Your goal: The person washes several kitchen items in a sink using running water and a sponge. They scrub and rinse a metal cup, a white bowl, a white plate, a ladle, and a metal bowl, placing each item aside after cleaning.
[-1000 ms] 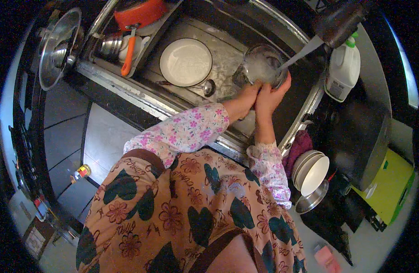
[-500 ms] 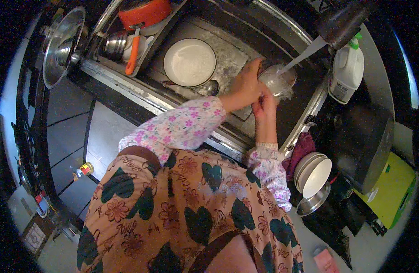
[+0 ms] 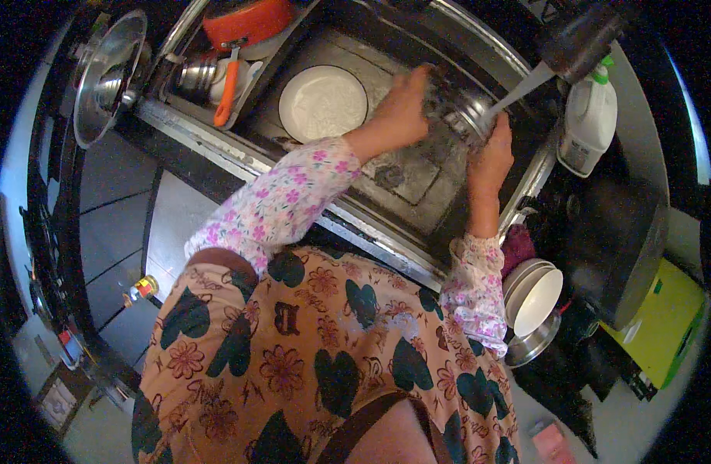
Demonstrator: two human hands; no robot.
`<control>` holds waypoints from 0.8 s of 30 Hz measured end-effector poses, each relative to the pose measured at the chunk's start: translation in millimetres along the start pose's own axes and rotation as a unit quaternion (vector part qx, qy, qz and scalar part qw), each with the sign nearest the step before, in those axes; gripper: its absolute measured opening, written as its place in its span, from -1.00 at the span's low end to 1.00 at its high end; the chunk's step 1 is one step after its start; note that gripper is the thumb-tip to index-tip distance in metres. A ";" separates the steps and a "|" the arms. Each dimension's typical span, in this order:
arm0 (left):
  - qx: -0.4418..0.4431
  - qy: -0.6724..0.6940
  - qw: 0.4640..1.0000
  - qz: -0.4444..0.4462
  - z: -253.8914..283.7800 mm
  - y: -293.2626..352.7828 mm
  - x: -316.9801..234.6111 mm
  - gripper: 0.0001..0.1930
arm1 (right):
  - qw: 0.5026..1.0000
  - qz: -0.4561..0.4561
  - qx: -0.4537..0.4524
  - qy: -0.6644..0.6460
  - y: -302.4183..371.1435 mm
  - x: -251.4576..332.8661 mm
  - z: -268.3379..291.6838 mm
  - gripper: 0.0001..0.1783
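Note:
Under the running tap, my right hand grips a small shiny steel bowl by its side. The bowl is tilted, and the water stream strikes it; splashing and motion blur its outline. My left hand is apart from it, over the middle of the sink, its fingers stretched out with nothing visible in them. Just left of that hand, a white dark-rimmed basin holding cloudy water rests in the sink. My left sleeve covers the spot in front of the basin.
Left compartment: an orange-red pan with an orange handle, and steel bowls. A steel lid is further left. At right are a white jug, stacked white bowls above a steel pan, and a purple cloth.
My hands have come apart: the left moved left and up, the right moved right with the steel bowl. The bowl has turned to show its side. The ladle by the basin is now covered.

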State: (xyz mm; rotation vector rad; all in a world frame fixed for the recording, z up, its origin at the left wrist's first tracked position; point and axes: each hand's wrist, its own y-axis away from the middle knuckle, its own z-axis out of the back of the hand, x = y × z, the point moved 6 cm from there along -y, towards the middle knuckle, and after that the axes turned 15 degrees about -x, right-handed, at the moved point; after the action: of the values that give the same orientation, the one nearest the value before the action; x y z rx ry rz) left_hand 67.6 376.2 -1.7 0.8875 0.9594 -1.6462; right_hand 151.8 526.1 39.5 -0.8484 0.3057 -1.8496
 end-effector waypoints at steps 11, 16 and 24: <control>0.045 0.437 0.800 0.408 -45.7 35.6 32.9 -0.82 | 0.991 0.106 0.050 -0.061 31.3 24.8 -0.4 -0.13; 0.116 0.172 0.950 0.233 -35.8 18.6 22.5 -0.69 | 0.976 0.170 0.118 -0.074 10.9 32.9 13.1 0.12; 0.175 -0.063 0.982 -0.030 -45.1 -6.1 -15.8 -0.63 | 0.959 0.008 0.196 -0.204 0.8 -3.3 -19.9 0.02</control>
State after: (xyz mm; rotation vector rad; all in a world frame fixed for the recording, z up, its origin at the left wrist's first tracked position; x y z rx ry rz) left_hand 70.1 424.1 -5.4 0.9785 0.6249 -1.9350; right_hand 139.6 525.3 23.5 -0.9141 -0.3054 -1.5950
